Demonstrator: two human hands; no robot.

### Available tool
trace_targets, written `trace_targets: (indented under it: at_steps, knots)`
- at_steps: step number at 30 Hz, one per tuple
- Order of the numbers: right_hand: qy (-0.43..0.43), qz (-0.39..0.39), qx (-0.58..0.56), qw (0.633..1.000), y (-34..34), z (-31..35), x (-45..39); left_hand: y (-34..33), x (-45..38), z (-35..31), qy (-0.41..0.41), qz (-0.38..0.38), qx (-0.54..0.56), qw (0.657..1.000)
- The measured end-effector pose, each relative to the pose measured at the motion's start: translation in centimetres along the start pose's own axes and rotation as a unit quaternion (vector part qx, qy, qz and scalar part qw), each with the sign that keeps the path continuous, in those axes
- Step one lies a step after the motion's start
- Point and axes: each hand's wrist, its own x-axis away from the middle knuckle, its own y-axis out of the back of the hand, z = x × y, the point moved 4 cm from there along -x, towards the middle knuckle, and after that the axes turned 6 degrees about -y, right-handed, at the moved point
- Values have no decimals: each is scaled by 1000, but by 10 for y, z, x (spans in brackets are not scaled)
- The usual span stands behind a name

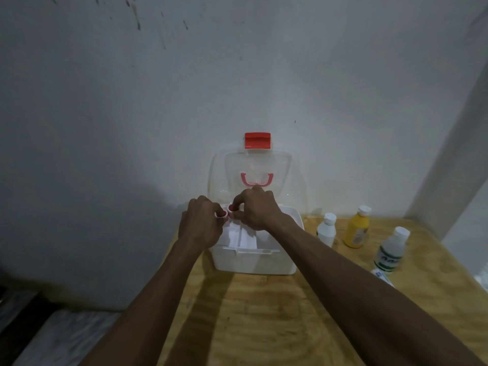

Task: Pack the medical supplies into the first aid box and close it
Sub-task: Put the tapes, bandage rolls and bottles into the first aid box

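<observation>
A white first aid box (254, 262) stands open on the wooden table, its clear lid (257, 167) leaning back against the wall with a red latch (257, 140) on top and a pink handle (256, 179). Both hands hover over the box's left rear part. My left hand (200, 224) pinches a small white roll with a red core (221, 214). My right hand (254, 208) pinches a second such roll (231, 208) right beside it. White dividers show inside the box under the hands.
To the right of the box stand a small white bottle (327, 229), a yellow bottle (357, 228) and a clear bottle with a green label (390, 250). A white tube (383, 277) lies near my right forearm. The table's left edge drops off beside the box.
</observation>
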Motion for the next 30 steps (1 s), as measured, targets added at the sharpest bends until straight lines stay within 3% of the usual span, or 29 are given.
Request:
trace_targets:
  at_steps: [11,18,25,30]
  knots:
    - [12,-8,66,998,-5,4,-1,-5,3,8,-14,1,0,1000]
    - [-6,-23,-6,1000,29,4,21,13,16,-2,0,-30,51,998]
    - [-49,-99,-131,985,94,-25,94,46,54,-67,-29,-109,143,983]
    - [-115,-131,-142,974,122,-79,164,36,93,-128,-56,-72,211,973]
